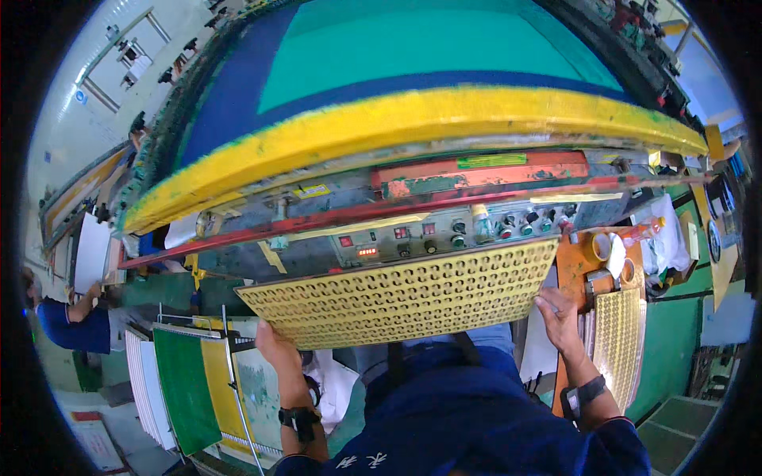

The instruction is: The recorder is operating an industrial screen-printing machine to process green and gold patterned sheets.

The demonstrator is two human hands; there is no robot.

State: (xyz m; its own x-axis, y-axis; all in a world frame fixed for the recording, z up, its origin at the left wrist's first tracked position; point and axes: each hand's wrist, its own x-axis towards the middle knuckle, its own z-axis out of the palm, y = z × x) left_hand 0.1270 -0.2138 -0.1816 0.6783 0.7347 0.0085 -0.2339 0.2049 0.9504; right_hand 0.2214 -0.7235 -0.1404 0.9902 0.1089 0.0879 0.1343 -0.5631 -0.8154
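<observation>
A wide yellow panel with rows of small dark ring-like marks point(409, 292) is held in front of my body, tilted, before the machine's control panel. My left hand point(276, 343) grips its lower left corner, the fingers partly behind it. At its right end my right hand point(559, 314) grips the edge between thumb and fingers. Directly beyond stands a printing machine, with a large teal and blue screen point(436, 47) in a frame edged in yellow point(421, 111). Knobs, buttons and a red-lit display sit on its control panel point(429, 238), just past the yellow panel's far edge.
Right of me, an orange table point(573, 266) bears cups and a bottle, beside a stack of similar yellow panels point(615, 341). On my left stands a rack point(230, 381) with green and yellow boards point(181, 389). A person in dark blue point(75, 324) works at far left.
</observation>
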